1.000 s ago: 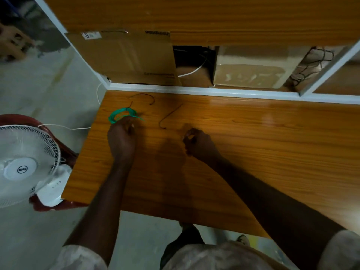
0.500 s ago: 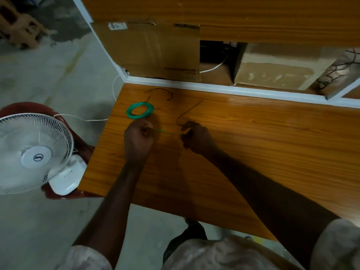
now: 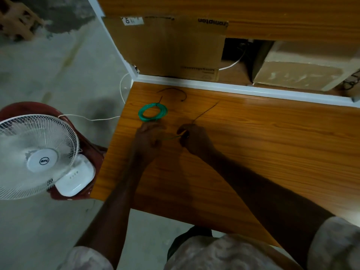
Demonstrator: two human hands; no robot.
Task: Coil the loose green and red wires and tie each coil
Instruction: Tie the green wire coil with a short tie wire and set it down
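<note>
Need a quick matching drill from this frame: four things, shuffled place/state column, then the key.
Things:
1. green coil
2. white fan
3. short green strand
4. cardboard box

Places/states:
A. stretched between the left hand and right hand
B. on the shelf beyond the table's white back edge
C. lying free on the wooden table, just beyond the left hand
D. off the table's left side, on a red seat

Pairs: 1-C, 2-D, 3-A, 4-B
</note>
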